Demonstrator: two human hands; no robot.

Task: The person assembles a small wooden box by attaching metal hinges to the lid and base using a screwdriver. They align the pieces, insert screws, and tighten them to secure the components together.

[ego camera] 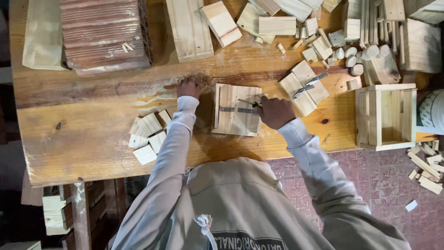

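A square pale wooden panel point(233, 99) lies on the workbench point(88, 134) in front of me, with a metal hinge strip point(233, 110) across it. My right hand point(275, 112) rests on the panel's right edge, shut on a small thin tool point(252, 103) whose tip points at the hinge. My left hand point(188, 87) lies fingers down on the bench just left of the panel, amid sawdust; whether it holds anything is hidden.
Several small wood blocks point(149, 136) sit left of my arm. Two more hinged panels point(304, 87) lie to the right, beside an open wooden box point(386, 116). Stacked boards point(104, 34) and offcuts point(277, 23) fill the back. Scraps point(425, 166) lie on the floor.
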